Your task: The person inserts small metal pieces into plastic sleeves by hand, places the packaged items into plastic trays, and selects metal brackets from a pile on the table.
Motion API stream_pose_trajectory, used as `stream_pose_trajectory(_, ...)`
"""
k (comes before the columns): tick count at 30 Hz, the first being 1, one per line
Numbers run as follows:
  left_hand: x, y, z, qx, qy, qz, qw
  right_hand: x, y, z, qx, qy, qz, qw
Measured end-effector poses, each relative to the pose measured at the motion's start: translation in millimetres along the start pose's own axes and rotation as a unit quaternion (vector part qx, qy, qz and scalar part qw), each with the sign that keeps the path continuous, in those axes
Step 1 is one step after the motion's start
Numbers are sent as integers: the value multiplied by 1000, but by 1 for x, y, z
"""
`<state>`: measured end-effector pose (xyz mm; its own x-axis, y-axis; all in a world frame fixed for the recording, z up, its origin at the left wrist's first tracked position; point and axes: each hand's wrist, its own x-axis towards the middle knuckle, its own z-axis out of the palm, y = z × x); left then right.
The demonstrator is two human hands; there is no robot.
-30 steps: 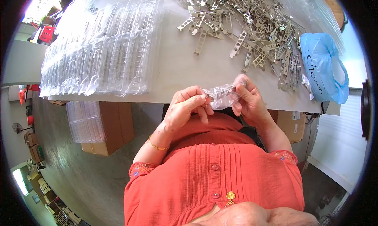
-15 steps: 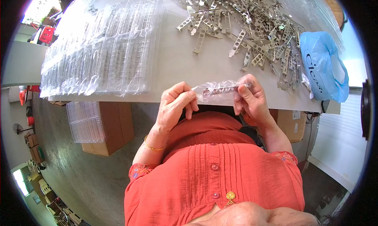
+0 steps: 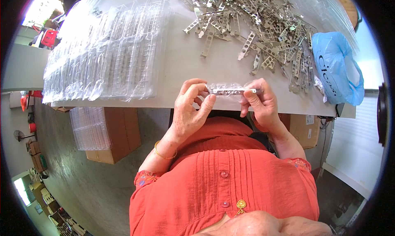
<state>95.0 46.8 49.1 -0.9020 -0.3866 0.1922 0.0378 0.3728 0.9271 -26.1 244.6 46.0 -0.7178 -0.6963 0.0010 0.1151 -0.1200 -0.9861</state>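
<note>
The right hand (image 3: 263,102) pinches one end of a thin metal strip (image 3: 232,90) between thumb and fingers. The left hand (image 3: 192,106) is at the strip's other end, thumb below and curled fingers above; whether it grips the strip or only touches it cannot be told. The strip lies nearly level between the two hands, just over the near edge of the counter (image 3: 181,73), and crumpled clear plastic (image 3: 233,86) shows along its far side.

A gold bangle (image 3: 166,155) circles the left wrist, and the person wears a red shirt (image 3: 205,174) with a gold pin (image 3: 241,204) near the neckline.

Beyond the right hand, a loose pile of metal strips (image 3: 269,36), many with round holes, spreads over the far part of the counter. A blue plastic bag (image 3: 334,71) stands just beside the pile, at the right. Left of the hands, a clear tray (image 3: 158,47) holds plastic-wrapped pieces in close rows.

Below the counter, on the left, clear trays (image 3: 90,128) rest against a cardboard box (image 3: 126,131); another box (image 3: 303,131) is at the right.
</note>
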Motion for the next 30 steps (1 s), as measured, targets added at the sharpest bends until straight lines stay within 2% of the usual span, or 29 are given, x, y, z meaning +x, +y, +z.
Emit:
stream_pose_trajectory(4,2,-3,5,-21,44,-4,999,0,1,1,-29,-12,-5,999)
stream_pose_trajectory(11,-2,-18,1,-51,41,3,998,3,5,5,-6,24,-11,1000)
stream_pose_trajectory(13,-4,-17,2,-134,84,-72,985,5,3,3,31,43,0,999)
stream_pose_trajectory(16,-3,-8,-3,-200,105,-99,969,5,3,3,23,22,3,999)
stream_pose_trajectory(20,-4,-20,-5,-202,96,-102,969,4,3,1,21,13,5,1000)
stream_pose_trajectory(24,0,4,0,-227,101,-78,966,4,0,0,30,17,35,999)
stream_pose_trajectory(27,-3,-6,-9,-125,-86,-119,981,5,0,0,54,11,60,997)
stream_pose_trajectory(30,-7,-14,-3,-142,-71,-150,976,5,-1,1,92,6,89,992)
